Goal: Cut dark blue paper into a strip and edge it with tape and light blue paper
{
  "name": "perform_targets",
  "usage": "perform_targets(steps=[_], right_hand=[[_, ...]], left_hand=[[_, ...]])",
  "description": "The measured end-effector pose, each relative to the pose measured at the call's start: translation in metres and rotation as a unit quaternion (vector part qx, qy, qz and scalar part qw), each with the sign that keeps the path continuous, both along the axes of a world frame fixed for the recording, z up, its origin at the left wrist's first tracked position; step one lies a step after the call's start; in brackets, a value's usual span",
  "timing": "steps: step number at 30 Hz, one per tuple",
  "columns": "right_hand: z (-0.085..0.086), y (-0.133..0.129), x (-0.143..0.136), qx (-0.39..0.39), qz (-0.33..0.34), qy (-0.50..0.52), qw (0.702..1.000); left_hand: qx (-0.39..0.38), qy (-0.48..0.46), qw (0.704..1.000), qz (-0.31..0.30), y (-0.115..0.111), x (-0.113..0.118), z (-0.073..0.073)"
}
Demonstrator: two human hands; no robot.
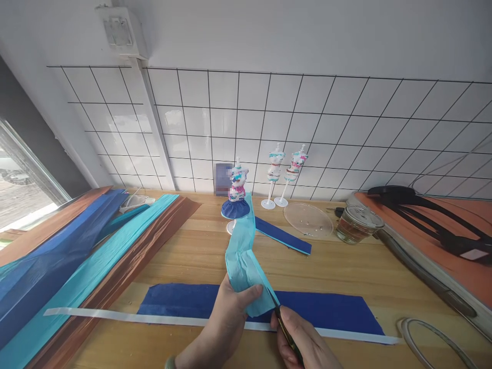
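A long strip of light turquoise paper (pixel 243 241) runs from beside a small dress form (pixel 238 179) down to my hands. My left hand (pixel 232 312) is closed on its lower end, thumb on top. My right hand (pixel 300 335) grips a dark, slim tool (pixel 286 330), its tip at the turquoise strip's right edge; the hand partly hides what kind of tool it is. The dress form wears a gathered dark blue skirt (pixel 235 209). Beneath my hands a wide dark blue strip (pixel 330 310) lies flat, with a narrow white strip (pixel 154 319) along its near edge.
Brown, blue and turquoise sheets (pixel 103 256) lie at the left. Two more dress forms (pixel 274 171) (pixel 295 169) stand by the tiled wall, near a clear round plate (pixel 308 219) and a glass jar (pixel 358 224). A blue strip (pixel 284 236) lies mid-table. A clear ring (pixel 438 341) is at lower right.
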State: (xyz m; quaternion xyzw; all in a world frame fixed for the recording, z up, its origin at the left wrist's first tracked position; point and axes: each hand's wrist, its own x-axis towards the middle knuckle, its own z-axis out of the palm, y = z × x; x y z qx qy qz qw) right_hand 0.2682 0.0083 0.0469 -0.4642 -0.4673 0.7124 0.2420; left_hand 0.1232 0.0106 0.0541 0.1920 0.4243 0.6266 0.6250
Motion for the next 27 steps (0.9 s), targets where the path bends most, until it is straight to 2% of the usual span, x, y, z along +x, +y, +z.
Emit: perform_targets(steps=[7,27], right_hand=[[0.0007,0.0001,-0.0009,0.003,-0.002,-0.001,1.0],[0.001,0.0,-0.0022,0.014,-0.003,-0.033,0.999]], left_hand=[[-0.008,0.004,1.0,0.001,-0.002,0.0008,0.0034],[-0.008,-0.005,1.0,0.009,-0.0024,0.0023,-0.0022]])
